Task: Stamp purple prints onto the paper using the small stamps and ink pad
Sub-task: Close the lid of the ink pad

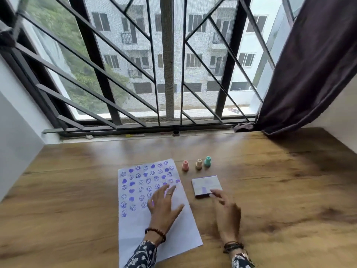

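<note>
Purple prints cover the paper (154,225) under your spread, empty left hand (164,204), pinning it flat; your empty right hand (226,207) fingertips touch the ink pad (205,185), stamps (199,163) standing beyond.

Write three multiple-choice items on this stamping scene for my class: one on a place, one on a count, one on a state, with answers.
1. Where does the square purple-stained ink pad lie?
A. right of the white paper sheet
B. on the sheet
C. on the window sill

2. How many small pastel stamps stand on the wooden table?
A. two
B. three
C. five

3. What is the left hand doing?
A. gripping a stamp
B. lying open on the sheet
C. lifting the pad

Answers: 1 A, the pad sits beside the sheet's right edge. 2 B, pink, beige and teal stand in a row. 3 B, its fingers are spread and hold nothing.
</note>
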A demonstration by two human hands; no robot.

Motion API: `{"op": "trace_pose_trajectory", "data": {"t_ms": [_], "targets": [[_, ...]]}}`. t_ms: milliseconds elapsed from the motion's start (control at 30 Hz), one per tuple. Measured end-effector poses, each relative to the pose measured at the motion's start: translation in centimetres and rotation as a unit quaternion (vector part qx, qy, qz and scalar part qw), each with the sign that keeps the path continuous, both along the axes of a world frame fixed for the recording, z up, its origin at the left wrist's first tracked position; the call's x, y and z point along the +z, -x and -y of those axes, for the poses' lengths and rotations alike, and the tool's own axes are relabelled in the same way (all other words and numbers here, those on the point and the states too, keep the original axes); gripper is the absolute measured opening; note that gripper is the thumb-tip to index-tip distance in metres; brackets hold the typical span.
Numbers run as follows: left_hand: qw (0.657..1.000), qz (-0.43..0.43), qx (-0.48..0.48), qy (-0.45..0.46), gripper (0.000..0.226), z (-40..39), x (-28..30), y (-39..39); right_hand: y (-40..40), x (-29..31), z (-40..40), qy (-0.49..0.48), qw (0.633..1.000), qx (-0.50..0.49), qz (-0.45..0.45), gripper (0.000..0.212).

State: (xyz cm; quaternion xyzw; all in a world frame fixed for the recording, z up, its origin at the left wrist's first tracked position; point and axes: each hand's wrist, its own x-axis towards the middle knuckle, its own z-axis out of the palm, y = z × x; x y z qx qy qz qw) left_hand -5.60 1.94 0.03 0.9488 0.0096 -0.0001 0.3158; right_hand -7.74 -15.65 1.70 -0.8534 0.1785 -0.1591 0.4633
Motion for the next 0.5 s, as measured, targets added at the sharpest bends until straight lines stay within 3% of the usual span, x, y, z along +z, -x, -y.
{"op": "trace_pose_trajectory", "data": {"t_ms": [67,167,233,333,500], "targets": [[0.999,-0.003,0.050,0.010,0.066,-2.1,-0.9,1.9,0.6,-0.4,-1.5,0.078,0.988,0.133,-0.014,0.021],[0.996,-0.040,0.074,-0.008,0.077,-5.4,-2.0,3.7,1.2,-1.0,-3.8,0.165,0.944,0.274,-0.082,0.045],[0.997,-0.068,0.036,-0.022,0.083,-7.0,-2.3,4.0,1.5,-1.6,-5.1,0.203,0.926,0.295,-0.122,0.055],[0.996,-0.081,-0.024,-0.038,0.089,-7.2,-2.0,3.3,2.1,-2.1,-5.2,0.224,0.928,0.266,-0.133,0.060],[0.997,-0.074,-0.022,-0.026,0.088,-6.8,-1.7,3.1,2.2,-2.2,-5.0,0.246,0.929,0.253,-0.110,0.059]]}}
